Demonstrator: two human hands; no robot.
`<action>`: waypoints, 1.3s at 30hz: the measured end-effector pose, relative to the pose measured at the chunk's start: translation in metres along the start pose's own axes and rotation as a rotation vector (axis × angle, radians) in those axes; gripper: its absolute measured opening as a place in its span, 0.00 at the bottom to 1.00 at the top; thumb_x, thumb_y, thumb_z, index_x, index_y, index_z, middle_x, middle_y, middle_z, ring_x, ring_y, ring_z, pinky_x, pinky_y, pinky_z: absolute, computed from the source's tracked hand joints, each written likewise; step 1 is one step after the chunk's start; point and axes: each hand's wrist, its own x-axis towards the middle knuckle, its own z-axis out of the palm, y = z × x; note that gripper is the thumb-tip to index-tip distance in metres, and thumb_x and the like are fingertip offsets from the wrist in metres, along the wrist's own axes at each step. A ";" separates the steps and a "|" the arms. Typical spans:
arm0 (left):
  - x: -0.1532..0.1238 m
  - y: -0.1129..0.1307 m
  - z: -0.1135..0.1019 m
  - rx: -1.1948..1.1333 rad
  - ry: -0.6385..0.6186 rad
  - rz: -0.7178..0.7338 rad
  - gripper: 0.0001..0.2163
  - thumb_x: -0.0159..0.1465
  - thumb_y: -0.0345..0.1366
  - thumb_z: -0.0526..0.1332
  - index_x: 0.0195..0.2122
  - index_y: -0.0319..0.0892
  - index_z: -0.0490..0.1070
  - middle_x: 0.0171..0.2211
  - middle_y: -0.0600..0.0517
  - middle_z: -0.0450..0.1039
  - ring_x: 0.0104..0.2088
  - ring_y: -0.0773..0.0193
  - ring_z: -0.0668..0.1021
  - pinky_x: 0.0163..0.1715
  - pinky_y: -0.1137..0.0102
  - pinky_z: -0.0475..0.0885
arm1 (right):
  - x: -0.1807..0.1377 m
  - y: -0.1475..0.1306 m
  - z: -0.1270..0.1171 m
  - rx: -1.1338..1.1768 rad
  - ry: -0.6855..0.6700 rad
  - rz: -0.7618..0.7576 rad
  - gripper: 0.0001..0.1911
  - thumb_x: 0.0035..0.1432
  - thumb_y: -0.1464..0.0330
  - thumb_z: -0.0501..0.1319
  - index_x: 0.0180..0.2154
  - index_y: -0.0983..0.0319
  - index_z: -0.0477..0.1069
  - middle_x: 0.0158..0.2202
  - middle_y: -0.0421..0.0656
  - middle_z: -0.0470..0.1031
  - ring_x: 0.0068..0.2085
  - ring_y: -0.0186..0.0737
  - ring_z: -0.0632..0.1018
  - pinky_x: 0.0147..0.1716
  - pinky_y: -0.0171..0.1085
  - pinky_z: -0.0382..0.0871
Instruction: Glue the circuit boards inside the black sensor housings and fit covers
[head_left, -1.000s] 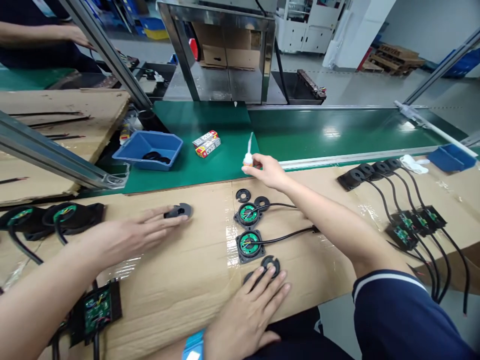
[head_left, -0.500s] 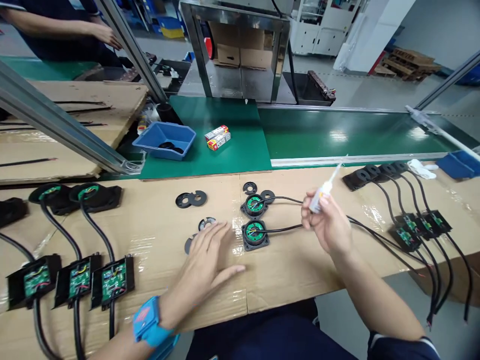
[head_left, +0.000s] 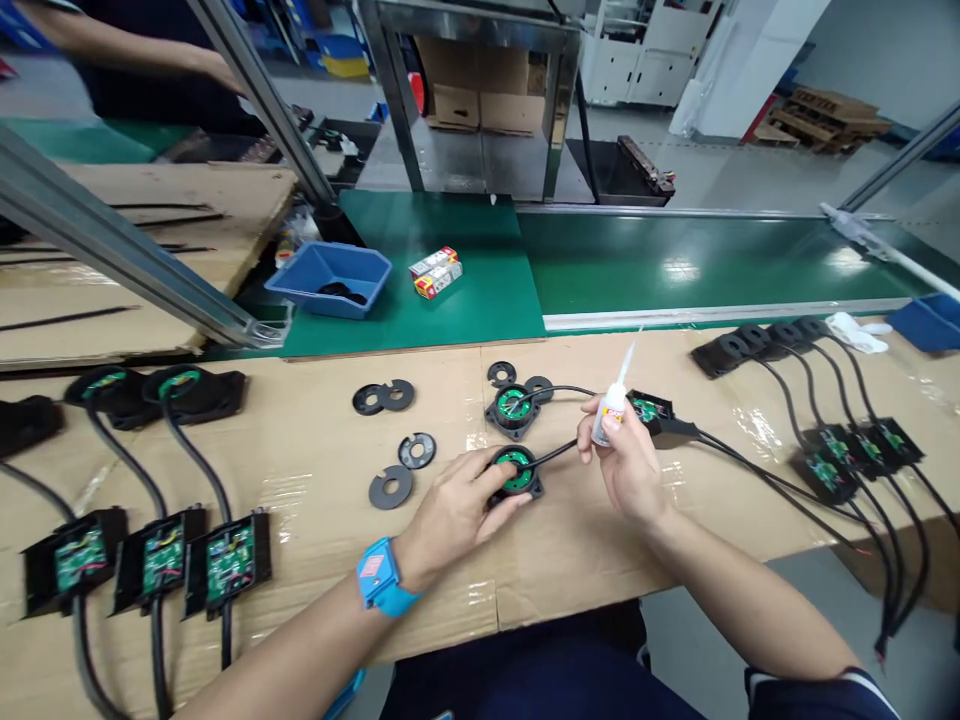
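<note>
My right hand [head_left: 626,455] is wrapped round a small white glue bottle [head_left: 610,412], its long thin nozzle tilted up. My left hand [head_left: 457,500], with a blue wrist strap [head_left: 384,578], grips the nearer round black housing [head_left: 534,488] by its left and front edges. A green circuit board [head_left: 519,470] shows inside this housing, and a black cable [head_left: 555,453] runs from it towards my right hand. Just behind it sits a second such housing [head_left: 514,410]. Left of my left hand lie two flat black rings, a slotted one [head_left: 417,451] and a plain-looking one [head_left: 391,487].
More rings [head_left: 382,397] lie farther back. Open black boxes with boards [head_left: 229,560] and cables line the left; several more boards [head_left: 855,455] lie right. A blue bin [head_left: 330,280] and small cartons [head_left: 436,272] stand on the green mat. A co-worker's arm [head_left: 150,45] shows at upper left.
My left hand has moved right, from beside the loose rings onto the nearer housing. My right hand has shifted slightly left and down with the glue bottle, now more upright.
</note>
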 end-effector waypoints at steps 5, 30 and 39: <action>0.006 0.005 -0.001 0.064 -0.040 0.024 0.06 0.71 0.39 0.62 0.43 0.44 0.75 0.48 0.45 0.79 0.47 0.55 0.83 0.47 0.62 0.81 | 0.002 0.006 0.004 0.036 -0.092 0.023 0.15 0.65 0.55 0.64 0.45 0.58 0.73 0.29 0.39 0.73 0.30 0.37 0.72 0.31 0.37 0.67; 0.065 -0.155 -0.151 0.504 0.203 -0.550 0.34 0.63 0.67 0.49 0.42 0.40 0.78 0.35 0.47 0.74 0.49 0.46 0.79 0.50 0.52 0.71 | -0.004 -0.003 -0.008 0.269 -0.057 0.153 0.16 0.60 0.54 0.65 0.44 0.57 0.72 0.29 0.39 0.69 0.22 0.33 0.68 0.14 0.31 0.65; 0.037 -0.069 -0.110 0.228 0.208 -0.419 0.28 0.69 0.62 0.54 0.55 0.42 0.67 0.52 0.43 0.75 0.50 0.51 0.79 0.50 0.51 0.75 | -0.006 -0.009 -0.002 0.275 -0.030 0.133 0.21 0.62 0.45 0.62 0.45 0.54 0.67 0.22 0.33 0.64 0.19 0.30 0.56 0.14 0.30 0.58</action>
